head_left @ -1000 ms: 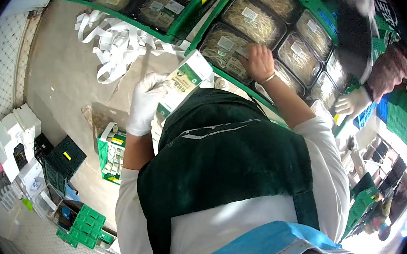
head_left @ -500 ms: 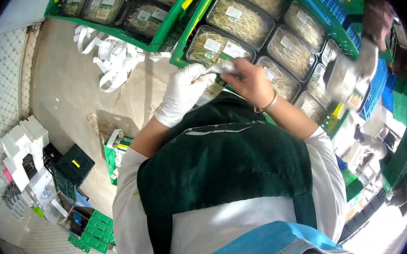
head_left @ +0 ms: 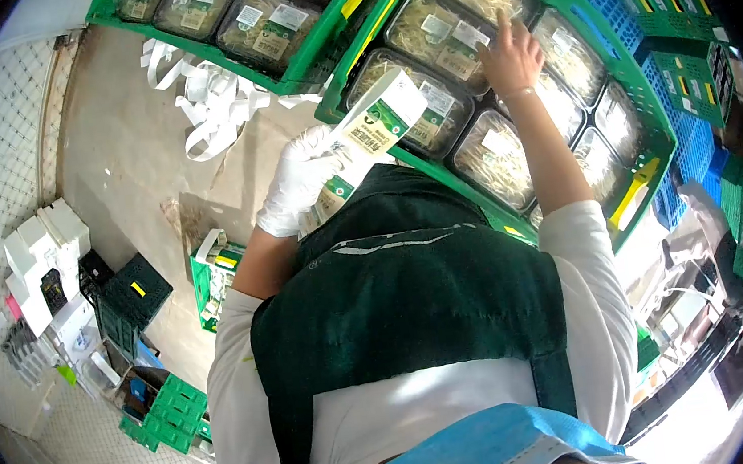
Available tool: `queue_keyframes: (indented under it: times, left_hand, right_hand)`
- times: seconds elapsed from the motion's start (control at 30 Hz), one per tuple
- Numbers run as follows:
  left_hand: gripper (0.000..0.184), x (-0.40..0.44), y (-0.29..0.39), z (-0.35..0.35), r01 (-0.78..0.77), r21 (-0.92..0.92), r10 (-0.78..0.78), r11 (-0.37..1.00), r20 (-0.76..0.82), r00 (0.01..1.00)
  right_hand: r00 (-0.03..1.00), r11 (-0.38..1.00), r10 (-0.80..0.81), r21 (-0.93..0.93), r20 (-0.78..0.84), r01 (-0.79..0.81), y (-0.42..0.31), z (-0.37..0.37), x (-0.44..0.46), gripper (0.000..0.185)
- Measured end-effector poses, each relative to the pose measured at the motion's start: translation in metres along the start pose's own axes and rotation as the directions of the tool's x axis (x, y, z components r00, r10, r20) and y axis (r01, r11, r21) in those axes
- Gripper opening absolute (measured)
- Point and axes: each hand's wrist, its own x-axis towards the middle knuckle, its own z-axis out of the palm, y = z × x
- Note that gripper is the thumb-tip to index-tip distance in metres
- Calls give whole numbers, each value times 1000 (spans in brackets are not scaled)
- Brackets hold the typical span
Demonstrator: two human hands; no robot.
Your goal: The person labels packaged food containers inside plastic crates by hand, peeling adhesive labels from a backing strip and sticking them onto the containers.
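My gloved left hand is closed round a roll of green-and-white labels, from which a strip hangs toward the apron. My bare right hand has its fingers spread over the packs in a green crate. Its fingertips are at the right edge of a clear-lidded pack of pale sprouts, which bears a white sticker and a green label. Nearest the roll, another pack also carries stickers. Packs on the crate's right side show only small white stickers or glare.
A second green crate of labelled packs stands at upper left. White backing strip lies tangled on the floor. A small green crate holds rolls. Blue and green crates stand at right, and dark crates at left.
My right hand has left the roll and reached up over the packs. A green label now shows on the second pack. The co-worker's gloved hand has gone from the crate's right side.
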Motion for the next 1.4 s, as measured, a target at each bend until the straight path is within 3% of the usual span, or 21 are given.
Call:
queue_keyframes:
  times: [0.07,0.13,0.2,0.27,0.37,0.4,0.53,0.6,0.67,0.73,0.8,0.97,1.0,1.03,1.1,1.13,1.17,1.2,1.27,1.33,1.4]
  left_hand:
    - [26,3,1,10,-25,-4,26,1000,9,1000]
    - [28,3,8,24,-74,-63,75,995,3,997]
    - [31,8,7,15,-67,2,67,998,-11,998]
    - [32,15,24,9,-79,688,-93,721,210,973]
    - [14,20,22,48,-240,267,232,933,62,971]
    - [13,22,28,52,-292,367,276,883,97,956]
    - [14,29,28,54,-121,342,105,932,66,992]
    - [14,32,25,42,-282,412,229,866,175,958]
    - [14,31,22,29,-140,298,126,944,66,990]
    - [15,32,23,23,-14,163,19,986,-31,999]
    - [17,30,24,23,80,63,-78,995,-34,996]
    - [22,31,20,29,21,-18,-21,1000,7,1000]
    - [22,34,20,34,19,-15,-19,1000,15,1000]
    - [23,35,20,40,-15,-21,15,1000,27,1000]
    - [27,36,21,48,-55,3,55,998,73,996]
    - [27,37,29,51,-57,6,56,998,81,995]
    - [27,38,41,54,-64,246,17,967,189,982]
    - [27,39,47,58,-97,469,-46,878,284,958]
    - [20,48,28,86,-330,274,288,903,181,940]
    - [18,50,26,95,-260,322,201,910,206,958]
    - [17,45,30,116,-248,264,199,932,198,960]
  right_hand:
    - [890,757,-96,613,446,-226,7,-18,-6,55]
    - [752,32,-434,843,496,-537,-21,-93,-22,44]
    - [816,360,-431,902,386,-236,-33,-123,-37,29]
    - [843,327,-462,937,274,-125,-37,-134,-40,17]
    - [861,275,-425,946,280,-172,-48,-139,-53,14]
    - [889,247,-365,949,277,-194,-52,-144,-54,13]
    - [974,523,-227,845,17,107,-26,-112,-29,16]
    - [997,709,-76,704,23,38,11,-83,26,18]
    - [995,916,-54,393,-83,83,37,-49,79,26]
    - [994,995,-33,93,104,24,43,4,98,35]
    - [964,999,-51,-6,261,54,42,39,93,48]
    - [993,982,110,158,-50,-101,22,11,57,66]
    - [984,857,62,496,164,-137,22,3,43,63]
    - [855,371,-46,804,516,-465,11,-29,26,59]
    - [730,-35,-544,858,414,-512,1,-98,2,49]
    - [778,34,-511,913,366,-407,-3,-113,-13,39]
    - [795,297,-434,900,424,-319,-3,-127,-17,28]
    - [861,350,-377,913,340,-207,-2,-132,-24,20]
    - [869,302,-416,942,266,-143,0,-135,-38,17]
    - [918,277,-289,942,271,-191,-4,-147,-53,15]
    - [990,387,-133,922,51,5,7,-137,-69,16]
